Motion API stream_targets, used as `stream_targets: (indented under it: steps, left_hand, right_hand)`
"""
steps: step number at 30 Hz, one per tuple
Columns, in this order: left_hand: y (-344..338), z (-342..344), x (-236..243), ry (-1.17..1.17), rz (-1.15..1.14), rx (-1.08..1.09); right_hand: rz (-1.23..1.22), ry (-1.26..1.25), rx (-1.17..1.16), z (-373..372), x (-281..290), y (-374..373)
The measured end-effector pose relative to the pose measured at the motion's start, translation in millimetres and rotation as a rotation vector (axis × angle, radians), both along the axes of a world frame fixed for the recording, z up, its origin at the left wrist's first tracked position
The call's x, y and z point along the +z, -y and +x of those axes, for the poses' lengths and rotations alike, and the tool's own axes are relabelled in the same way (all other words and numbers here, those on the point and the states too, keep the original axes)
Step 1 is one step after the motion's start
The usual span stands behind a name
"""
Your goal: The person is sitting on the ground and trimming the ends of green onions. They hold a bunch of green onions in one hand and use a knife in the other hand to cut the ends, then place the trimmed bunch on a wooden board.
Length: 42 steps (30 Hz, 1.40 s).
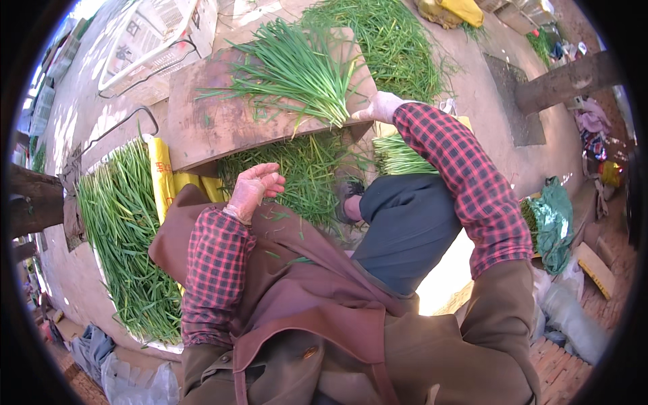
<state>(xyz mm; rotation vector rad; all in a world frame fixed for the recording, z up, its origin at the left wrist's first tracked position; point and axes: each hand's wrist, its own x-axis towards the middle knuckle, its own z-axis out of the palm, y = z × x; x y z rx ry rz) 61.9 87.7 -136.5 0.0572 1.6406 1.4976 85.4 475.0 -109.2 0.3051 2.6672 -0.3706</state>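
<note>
A bunch of long green leafy stalks with pale stems (pixel 307 81) lies on a brown wooden board (pixel 202 118) raised in front of me. My right hand (pixel 379 108) is at the board's right edge beside the pale stem ends, thumb toward them, its other fingers mostly hidden. My left hand (pixel 254 190) hovers above my brown apron, below the board, fingers loosely curved and apart with nothing in them. Loose green leaves (pixel 283 175) lie under the board.
Piled greens (pixel 121 243) with yellow wrapping (pixel 160 169) are left; pale stalks (pixel 401 152) beside my right knee; more leaves (pixel 398 61) beyond the board. A white crate (pixel 145 64) is upper left, posts (pixel 553 88) stand at both sides, a green bag (pixel 553 226) lies right.
</note>
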Motion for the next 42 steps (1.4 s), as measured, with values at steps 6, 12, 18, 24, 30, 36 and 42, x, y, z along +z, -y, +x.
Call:
stream_targets:
  steps: [6, 12, 18, 24, 30, 36, 42]
  left_hand:
    - [-2.3, -8.9, -0.1, 0.045, 0.071, 0.105]
    - [-5.4, -11.4, -7.3, 0.076, 0.156, 0.135]
    - [-6.1, -13.9, -14.8, 0.289, 0.250, 0.168]
    - [-6.1, -12.5, -33.0, 0.506, 0.487, 0.168]
    - [0.1, -5.7, -59.9, 0.509, 0.523, 0.223]
    - [-2.7, 3.5, -23.9, 0.254, 0.496, 0.264]
    - [-5.1, 23.5, 19.1, 0.037, 0.495, 0.251]
  right_hand:
    - [-0.102, -0.014, -0.375, -32.9, -21.3, 74.4]
    - [-0.010, -0.375, -0.635, -36.9, -93.7, 95.7]
    - [-0.123, -0.553, -0.660, -8.4, -63.1, 180.8]
    - [-0.246, -0.428, -0.650, 59.4, -33.9, 291.0]
    - [-0.408, -0.193, -0.353, 85.5, -13.1, 294.7]
    - [-0.486, -0.593, -0.732, 70.9, 39.7, 196.0]
    - [-0.773, -0.330, -0.496, 20.7, -12.6, 106.0]
